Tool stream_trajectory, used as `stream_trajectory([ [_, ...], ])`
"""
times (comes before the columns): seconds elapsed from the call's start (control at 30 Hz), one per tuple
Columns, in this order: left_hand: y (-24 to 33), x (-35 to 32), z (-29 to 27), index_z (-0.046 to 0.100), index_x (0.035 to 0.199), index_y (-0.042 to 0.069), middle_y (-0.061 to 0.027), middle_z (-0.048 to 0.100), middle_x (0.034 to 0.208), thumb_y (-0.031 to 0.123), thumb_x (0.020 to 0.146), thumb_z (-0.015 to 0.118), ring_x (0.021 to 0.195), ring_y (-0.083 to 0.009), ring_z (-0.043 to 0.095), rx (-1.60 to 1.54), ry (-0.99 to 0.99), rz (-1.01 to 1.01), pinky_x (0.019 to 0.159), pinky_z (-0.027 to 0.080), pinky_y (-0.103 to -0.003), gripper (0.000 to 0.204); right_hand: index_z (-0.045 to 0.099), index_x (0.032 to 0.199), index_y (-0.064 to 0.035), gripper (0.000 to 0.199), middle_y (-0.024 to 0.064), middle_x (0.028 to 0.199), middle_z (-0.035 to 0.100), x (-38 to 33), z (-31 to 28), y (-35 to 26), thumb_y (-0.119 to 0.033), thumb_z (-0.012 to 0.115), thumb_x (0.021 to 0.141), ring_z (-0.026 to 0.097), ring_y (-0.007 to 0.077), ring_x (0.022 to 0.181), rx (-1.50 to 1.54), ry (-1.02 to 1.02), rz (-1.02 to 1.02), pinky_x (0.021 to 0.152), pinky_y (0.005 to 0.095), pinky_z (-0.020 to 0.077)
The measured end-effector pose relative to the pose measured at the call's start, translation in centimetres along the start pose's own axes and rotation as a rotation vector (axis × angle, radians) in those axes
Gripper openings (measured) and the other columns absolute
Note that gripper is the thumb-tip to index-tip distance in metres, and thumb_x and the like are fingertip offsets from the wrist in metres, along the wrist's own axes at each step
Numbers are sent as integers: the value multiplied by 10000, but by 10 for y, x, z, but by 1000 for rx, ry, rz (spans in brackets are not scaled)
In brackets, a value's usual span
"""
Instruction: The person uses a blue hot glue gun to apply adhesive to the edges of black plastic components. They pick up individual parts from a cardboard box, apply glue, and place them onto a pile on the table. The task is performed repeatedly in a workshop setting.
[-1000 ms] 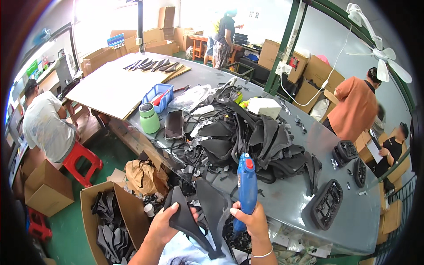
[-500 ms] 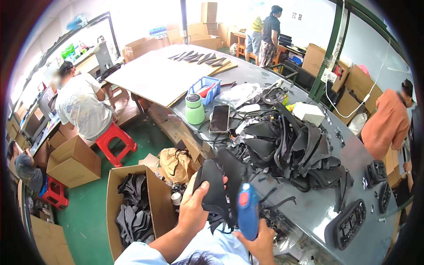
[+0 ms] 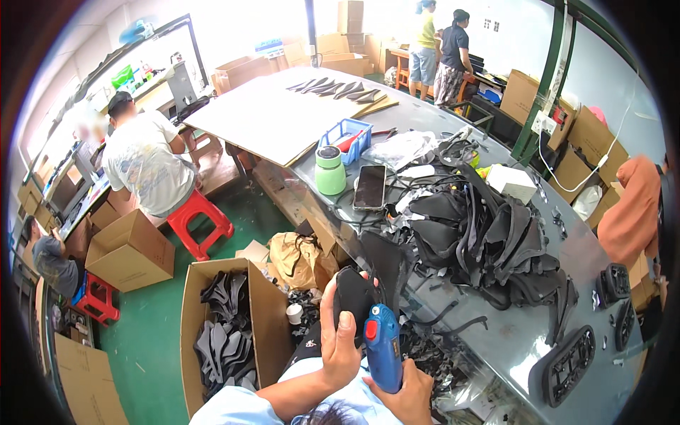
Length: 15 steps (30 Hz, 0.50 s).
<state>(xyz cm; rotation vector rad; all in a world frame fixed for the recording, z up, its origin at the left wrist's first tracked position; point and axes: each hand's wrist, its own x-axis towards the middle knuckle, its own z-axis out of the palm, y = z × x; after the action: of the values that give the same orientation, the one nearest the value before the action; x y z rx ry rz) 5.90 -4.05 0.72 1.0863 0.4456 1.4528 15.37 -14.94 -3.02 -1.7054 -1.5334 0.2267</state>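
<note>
My left hand grips a black, curved, padded piece and holds it up in front of my body, thumb on the near side. My right hand is wrapped round the lower end of a blue handheld power tool with a red button. The tool's upper end is close against the lower right of the piece; its working tip is hidden. Beyond them, another dark flap hangs at the table edge. To the right lies a big heap of similar black pieces.
A cardboard box of black pieces stands at lower left. On the grey table are a green flask, a phone, a blue basket and black moulded frames. Scraps lie beneath the edge. Several people work around the room.
The view has shifted, moving the surroundings rightward. The black piece is turned narrower toward me, and the blue tool has come down and left, closer to it. Both hands keep their holds.
</note>
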Motion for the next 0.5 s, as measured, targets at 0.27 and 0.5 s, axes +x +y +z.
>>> stream_trajectory([
  [0.27,-9,-10,-9,168,1375,-21,-202,372,1316,130,941,318,1175,-270,445,74,-96,-5,1011,322,-380,484,482,807,-7,389,213,642,552,4,-12,-23,-173,760,591,571,401,621,103,-24,210,543,447,446],
  [0.5,-7,-12,-23,226,1360,-25,-194,410,1280,135,914,343,1172,-266,451,311,-194,-71,1007,329,-376,488,442,673,-38,491,98,498,494,11,-12,-7,-354,813,605,533,265,416,60,-12,-17,413,358,427],
])
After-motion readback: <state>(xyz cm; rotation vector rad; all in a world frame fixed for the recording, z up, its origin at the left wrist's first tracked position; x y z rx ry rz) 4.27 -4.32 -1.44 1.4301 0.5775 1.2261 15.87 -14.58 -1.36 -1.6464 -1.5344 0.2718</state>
